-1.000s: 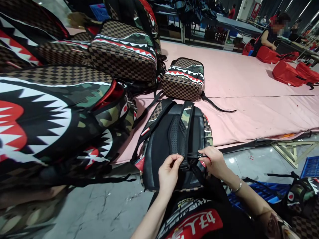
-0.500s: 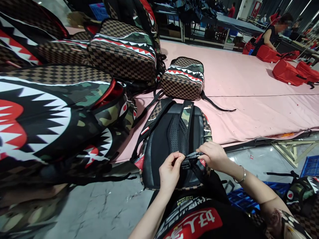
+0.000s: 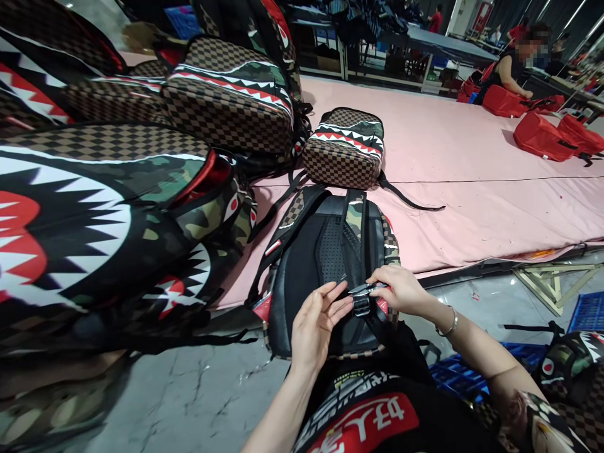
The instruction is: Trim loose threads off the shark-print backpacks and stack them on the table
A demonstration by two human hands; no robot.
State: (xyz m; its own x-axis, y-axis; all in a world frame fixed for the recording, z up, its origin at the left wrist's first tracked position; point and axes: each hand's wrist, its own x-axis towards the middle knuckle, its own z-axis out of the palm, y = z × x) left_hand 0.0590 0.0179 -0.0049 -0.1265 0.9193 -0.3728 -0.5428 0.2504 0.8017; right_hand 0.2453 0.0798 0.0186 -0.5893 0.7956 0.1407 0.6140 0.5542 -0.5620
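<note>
A backpack (image 3: pixel 306 277) lies with its black padded back up, its lower end towards me at the table edge. Over its lower right part, my right hand (image 3: pixel 399 289) is closed on small thread snips (image 3: pixel 363 290), whose grey blades point left. Just beneath the blades hangs a black strap buckle (image 3: pixel 362 306). My left hand (image 3: pixel 314 324) is open left of the buckle, palm turned up and fingers apart, with the fingertips close to the buckle. Whether they touch the strap, I cannot tell.
A smaller checkered backpack (image 3: pixel 346 148) stands just beyond on the pink-covered table (image 3: pixel 448 151). Large shark-mouth backpacks (image 3: pixel 94 207) crowd the left. Red bags (image 3: pixel 542 135) and a co-worker (image 3: pixel 509 69) are at far right. Blue crates (image 3: pixel 486 368) sit low on the right.
My left hand has let go at the buckle strap, opened its fingers and drawn slightly left. My right hand keeps the snips in nearly the same place.
</note>
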